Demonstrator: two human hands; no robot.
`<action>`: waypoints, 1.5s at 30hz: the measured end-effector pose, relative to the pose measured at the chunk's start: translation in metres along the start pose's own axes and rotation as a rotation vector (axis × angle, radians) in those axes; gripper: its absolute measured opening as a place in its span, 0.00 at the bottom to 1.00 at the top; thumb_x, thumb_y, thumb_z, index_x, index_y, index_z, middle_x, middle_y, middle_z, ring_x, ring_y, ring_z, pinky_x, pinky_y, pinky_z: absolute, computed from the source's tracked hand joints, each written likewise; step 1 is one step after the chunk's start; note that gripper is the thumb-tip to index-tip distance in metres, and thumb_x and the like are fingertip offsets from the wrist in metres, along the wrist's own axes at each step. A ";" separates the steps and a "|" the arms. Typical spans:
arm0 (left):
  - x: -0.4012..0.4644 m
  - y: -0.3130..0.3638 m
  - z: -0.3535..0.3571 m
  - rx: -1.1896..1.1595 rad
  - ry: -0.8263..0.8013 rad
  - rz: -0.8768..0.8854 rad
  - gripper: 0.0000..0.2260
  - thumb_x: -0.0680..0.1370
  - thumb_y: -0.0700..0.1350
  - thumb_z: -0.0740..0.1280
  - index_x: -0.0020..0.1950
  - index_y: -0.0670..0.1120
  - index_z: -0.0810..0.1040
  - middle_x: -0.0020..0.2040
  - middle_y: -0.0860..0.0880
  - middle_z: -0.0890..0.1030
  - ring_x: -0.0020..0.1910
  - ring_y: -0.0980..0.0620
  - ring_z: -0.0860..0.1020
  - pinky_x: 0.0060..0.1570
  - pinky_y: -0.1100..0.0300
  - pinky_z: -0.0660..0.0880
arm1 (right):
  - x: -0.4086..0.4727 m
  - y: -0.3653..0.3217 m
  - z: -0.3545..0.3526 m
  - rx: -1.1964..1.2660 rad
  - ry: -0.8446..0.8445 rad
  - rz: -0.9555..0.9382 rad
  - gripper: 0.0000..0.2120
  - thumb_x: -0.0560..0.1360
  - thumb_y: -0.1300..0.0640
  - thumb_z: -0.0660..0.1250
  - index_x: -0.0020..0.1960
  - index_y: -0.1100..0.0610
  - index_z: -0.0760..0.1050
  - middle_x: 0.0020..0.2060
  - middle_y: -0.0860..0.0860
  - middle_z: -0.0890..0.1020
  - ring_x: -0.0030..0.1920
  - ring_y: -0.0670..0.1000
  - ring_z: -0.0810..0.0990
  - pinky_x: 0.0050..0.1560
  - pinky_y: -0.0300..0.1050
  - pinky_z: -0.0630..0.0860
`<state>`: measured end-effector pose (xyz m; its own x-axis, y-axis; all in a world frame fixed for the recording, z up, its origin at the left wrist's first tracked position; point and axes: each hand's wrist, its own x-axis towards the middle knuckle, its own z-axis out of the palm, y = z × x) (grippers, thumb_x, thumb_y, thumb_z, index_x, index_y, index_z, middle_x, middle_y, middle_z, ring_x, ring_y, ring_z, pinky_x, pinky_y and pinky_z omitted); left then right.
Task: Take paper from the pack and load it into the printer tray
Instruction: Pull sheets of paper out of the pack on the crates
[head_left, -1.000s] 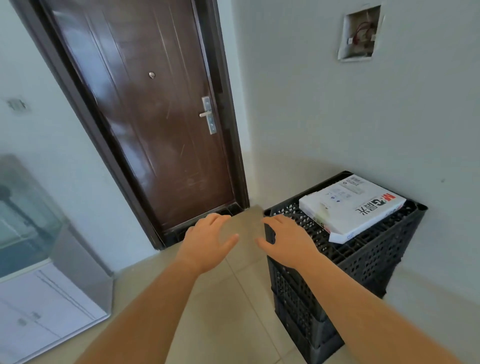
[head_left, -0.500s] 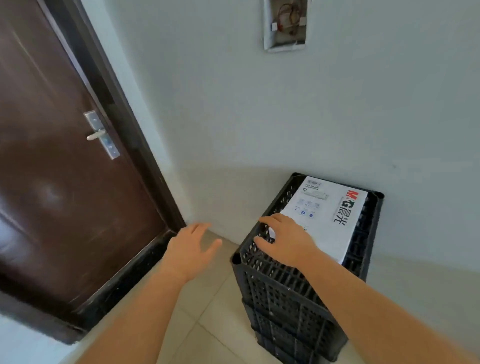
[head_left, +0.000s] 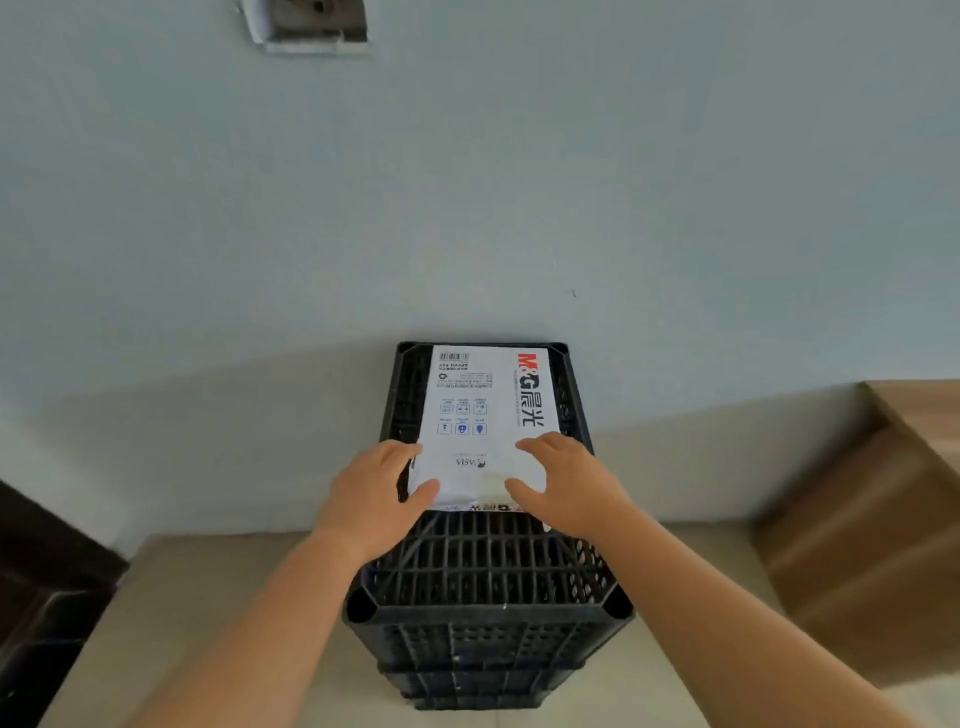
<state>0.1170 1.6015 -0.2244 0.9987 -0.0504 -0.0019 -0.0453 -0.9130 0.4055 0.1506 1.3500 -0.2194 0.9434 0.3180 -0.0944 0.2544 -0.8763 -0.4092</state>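
Note:
A white paper pack with red and black print lies on top of a stack of black plastic crates, against the wall. My left hand grips the pack's near left corner, thumb on top and fingers along its side. My right hand holds the near right corner, fingers spread over the top. The pack's near end looks slightly crumpled between my thumbs. No printer or tray is in view.
A pale wall rises right behind the crates, with an open wall box high up. A brown cardboard box stands to the right. A dark door frame is at the lower left. Beige floor tiles surround the crates.
My view swung right from the door until the crates are centred. Both hands moved forward onto the near end of the paper pack; the left hand came over from beside the crate.

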 end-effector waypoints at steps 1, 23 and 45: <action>0.008 0.000 0.004 -0.005 -0.008 0.009 0.26 0.77 0.62 0.59 0.72 0.53 0.65 0.69 0.55 0.70 0.67 0.53 0.68 0.67 0.51 0.66 | 0.005 0.004 0.001 -0.008 -0.001 0.010 0.30 0.74 0.37 0.58 0.73 0.48 0.64 0.70 0.48 0.69 0.70 0.51 0.66 0.65 0.54 0.71; 0.081 -0.011 0.026 -0.055 -0.115 0.178 0.25 0.77 0.61 0.60 0.71 0.52 0.66 0.70 0.55 0.69 0.69 0.54 0.65 0.69 0.53 0.64 | 0.057 -0.012 0.039 -0.143 -0.152 0.016 0.14 0.79 0.54 0.56 0.52 0.55 0.80 0.46 0.51 0.80 0.46 0.54 0.78 0.54 0.51 0.75; 0.064 0.003 0.062 0.082 -0.104 0.271 0.27 0.75 0.61 0.61 0.72 0.53 0.65 0.73 0.52 0.64 0.73 0.52 0.58 0.72 0.51 0.54 | -0.016 0.011 0.108 -0.137 0.067 -0.236 0.15 0.73 0.51 0.58 0.40 0.48 0.84 0.34 0.45 0.80 0.36 0.48 0.78 0.41 0.45 0.78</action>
<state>0.1798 1.5699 -0.2802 0.9425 -0.3341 0.0008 -0.3157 -0.8899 0.3292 0.1158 1.3746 -0.3203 0.8652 0.4988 0.0512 0.4913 -0.8228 -0.2857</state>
